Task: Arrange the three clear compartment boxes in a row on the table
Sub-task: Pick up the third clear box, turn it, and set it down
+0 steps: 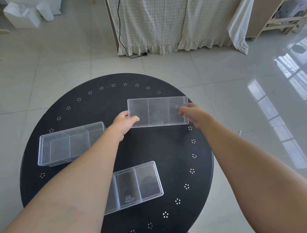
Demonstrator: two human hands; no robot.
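Observation:
Three clear compartment boxes are over a round black table [162,147]. The far box [157,111] is held at both short ends: my left hand [124,121] grips its left end, my right hand [192,113] its right end. It sits at the far right of the tabletop; whether it rests on the top or hovers just above, I cannot tell. A second box [69,144] lies at the left, slightly tilted. The third box [136,185] lies near the front, angled, with its left end hidden under my left forearm.
The table has small hole clusters around its rim. Beyond it is a tiled floor with a curtained cabinet [159,17] and a black cable [121,31] at the back, wooden shelving [286,6] at the right and white bags [26,12] at the back left.

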